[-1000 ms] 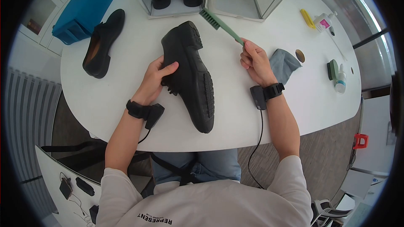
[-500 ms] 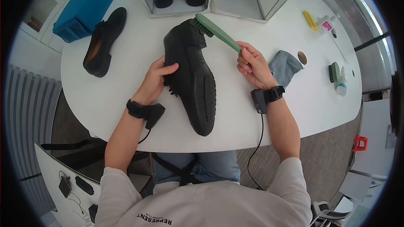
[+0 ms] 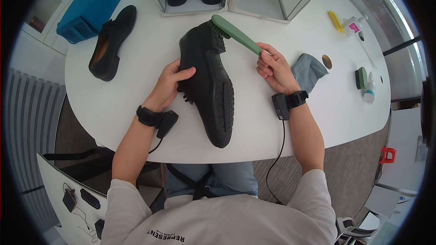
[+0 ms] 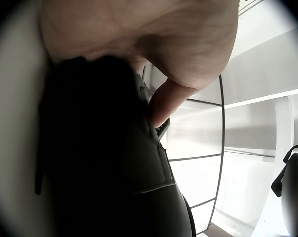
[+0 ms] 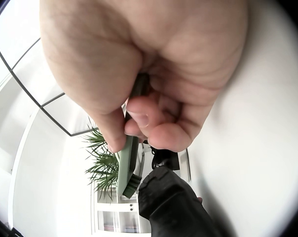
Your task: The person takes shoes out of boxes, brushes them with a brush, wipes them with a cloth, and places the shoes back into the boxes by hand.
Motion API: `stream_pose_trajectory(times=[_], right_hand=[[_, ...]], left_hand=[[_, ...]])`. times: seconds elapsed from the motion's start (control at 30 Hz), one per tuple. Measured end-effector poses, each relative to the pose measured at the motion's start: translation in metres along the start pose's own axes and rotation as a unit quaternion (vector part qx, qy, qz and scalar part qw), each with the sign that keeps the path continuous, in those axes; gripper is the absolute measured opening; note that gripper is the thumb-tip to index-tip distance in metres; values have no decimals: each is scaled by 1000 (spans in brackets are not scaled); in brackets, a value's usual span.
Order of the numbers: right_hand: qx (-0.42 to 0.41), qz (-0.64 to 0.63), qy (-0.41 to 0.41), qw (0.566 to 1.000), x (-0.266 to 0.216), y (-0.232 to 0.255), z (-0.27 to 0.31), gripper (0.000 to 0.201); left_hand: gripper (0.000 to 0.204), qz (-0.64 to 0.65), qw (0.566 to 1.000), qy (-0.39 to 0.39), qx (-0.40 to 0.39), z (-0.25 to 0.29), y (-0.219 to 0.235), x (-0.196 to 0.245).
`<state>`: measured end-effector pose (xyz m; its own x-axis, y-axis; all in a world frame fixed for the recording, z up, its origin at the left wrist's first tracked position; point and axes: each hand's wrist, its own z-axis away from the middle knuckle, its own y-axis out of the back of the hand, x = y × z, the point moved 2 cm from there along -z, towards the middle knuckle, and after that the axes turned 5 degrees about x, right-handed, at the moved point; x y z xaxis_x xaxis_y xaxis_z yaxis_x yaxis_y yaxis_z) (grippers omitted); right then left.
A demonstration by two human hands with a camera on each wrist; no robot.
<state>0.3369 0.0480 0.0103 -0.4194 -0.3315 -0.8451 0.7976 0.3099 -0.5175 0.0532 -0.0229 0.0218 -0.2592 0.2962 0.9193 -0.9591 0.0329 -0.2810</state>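
A black lace-up shoe (image 3: 204, 81) lies on its side on the white table, its sole turned to the right and its toe toward the person. The left hand (image 3: 171, 80) grips it around the upper, thumb on top; the left wrist view shows the dark upper (image 4: 154, 165) close under the palm. Pinched by the handle in the right hand (image 3: 274, 67) is a green brush (image 3: 238, 35). Its dark bristles (image 3: 220, 29) meet the heel. In the right wrist view the fingers curl round the handle and the bristle end sits beside the heel (image 5: 161, 190).
Another black shoe (image 3: 113, 43) lies at the left near a blue case (image 3: 93, 7). A white open box (image 3: 195, 11) at the back holds black shoes. To the right are a grey cloth (image 3: 309, 72), a second brush (image 3: 361, 78), bottles (image 3: 369, 91) and a yellow item (image 3: 335, 21).
The right hand has brought the brush from beyond the heel onto it, turning the bristles downward. The left hand keeps its grip, and the shoe has barely shifted.
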Motion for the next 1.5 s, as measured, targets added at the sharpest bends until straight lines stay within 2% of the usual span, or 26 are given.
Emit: stream_pose_trajectory(times=[0.97, 1.07, 1.13, 1.2, 1.27, 1.33, 1.4, 1.43, 1.47, 1.5], right_hand=[[17, -13, -5, 1000, 0, 4, -1, 31], [16, -33, 5, 999, -1, 9, -3, 32], [53, -106, 10, 993, -1, 14, -5, 33], [55, -112, 30, 992, -10, 15, -3, 33], [146, 12, 56, 988, -26, 15, 4, 34], [143, 47, 79, 985, -42, 21, 21, 33], [222, 198, 124, 947, -61, 22, 43, 31], [233, 275, 149, 921, -70, 29, 55, 31], [237, 277, 148, 919, -76, 37, 64, 31], [280, 362, 174, 872, -81, 45, 73, 29]], left_hand=[[42, -7, 1000, -2, -11, 1, -2, 2], [40, -4, 1000, 3, -24, -3, 3, -3], [38, 27, 999, -13, -33, -3, 3, -5], [38, 35, 999, -2, -36, -2, 3, -5], [39, 33, 999, -13, -28, -3, 2, -5], [40, 29, 999, -18, -34, -4, 1, -4], [41, 26, 999, -19, -23, -3, 1, -3], [41, 27, 999, -17, -28, -3, 1, -2], [42, 28, 999, -10, -35, -3, 1, -1], [43, 28, 999, -3, -41, -3, 1, 0]])
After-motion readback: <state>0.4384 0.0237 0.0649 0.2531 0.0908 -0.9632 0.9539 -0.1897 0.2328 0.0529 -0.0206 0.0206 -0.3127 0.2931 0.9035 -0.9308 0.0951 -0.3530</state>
